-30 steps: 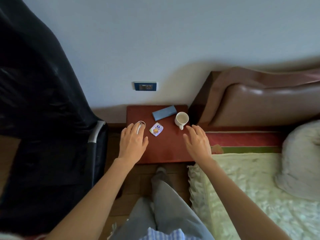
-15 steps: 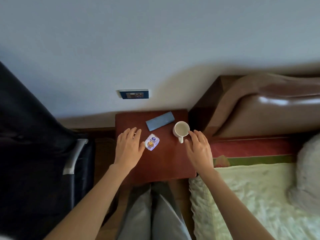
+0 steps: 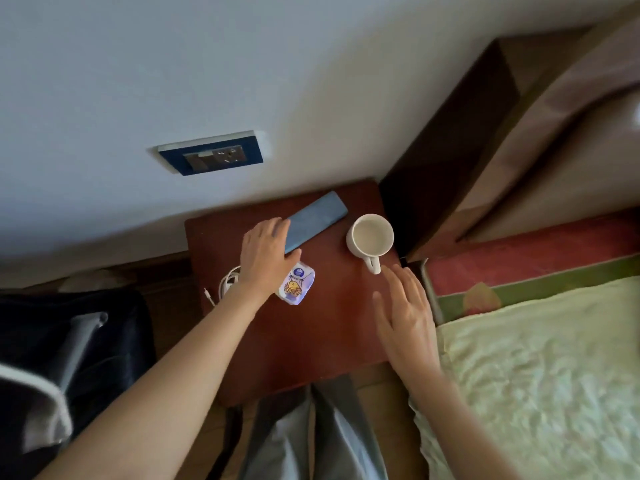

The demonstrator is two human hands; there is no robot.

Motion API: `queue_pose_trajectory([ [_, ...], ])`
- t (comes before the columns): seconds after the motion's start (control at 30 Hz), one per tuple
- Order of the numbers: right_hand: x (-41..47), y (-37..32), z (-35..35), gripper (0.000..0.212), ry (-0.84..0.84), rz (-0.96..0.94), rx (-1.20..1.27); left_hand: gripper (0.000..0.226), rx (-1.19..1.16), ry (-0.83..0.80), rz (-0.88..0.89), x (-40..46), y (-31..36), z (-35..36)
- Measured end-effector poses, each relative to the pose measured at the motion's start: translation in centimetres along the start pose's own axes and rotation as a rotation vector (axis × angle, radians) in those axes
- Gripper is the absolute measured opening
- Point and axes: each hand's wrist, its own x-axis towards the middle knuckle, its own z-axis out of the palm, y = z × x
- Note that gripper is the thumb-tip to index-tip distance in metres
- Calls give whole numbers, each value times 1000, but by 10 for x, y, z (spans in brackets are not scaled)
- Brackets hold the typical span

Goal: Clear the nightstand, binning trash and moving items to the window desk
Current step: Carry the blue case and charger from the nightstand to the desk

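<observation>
Blue case point(image 3: 313, 218) lies diagonal; left hand point(image 3: 265, 256) on near end.

Location: bedroom. Indicators: bed point(image 3: 540, 368) with padded headboard point(image 3: 554, 109), wooden nightstand point(image 3: 311, 341) beside it, wall socket point(image 3: 211, 155) above.

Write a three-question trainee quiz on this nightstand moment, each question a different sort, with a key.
1. True or false: the white mug lies tipped on its side.
2. Multiple choice: the left hand has its fingers at the end of which item? A) the blue case B) the mug C) the snack packet
3. Fill in: the coiled white cable lies near the nightstand's ____ edge.

Key: 1. False; it stands upright, handle pointing toward the open right hand, which does not touch it. 2. A. 3. Left.
</observation>
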Motion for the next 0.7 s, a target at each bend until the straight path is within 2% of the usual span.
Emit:
queue_pose_trajectory([
  [0.13, 2, 11, 18, 45, -1, 55, 14, 60, -11, -5, 34, 28, -2, 30],
  [0.37, 6, 13, 35, 41, 43, -2, 46, 76, -41, 75, 29, 54, 3, 58],
  [0.53, 11, 11, 40, 38, 29, -51, 69, 70, -97, 150, 0, 52, 3, 59],
  [0.7, 22, 0, 43, 36, -1, -95, 84, 66, -126, 261, -49, 28, -3, 29],
])
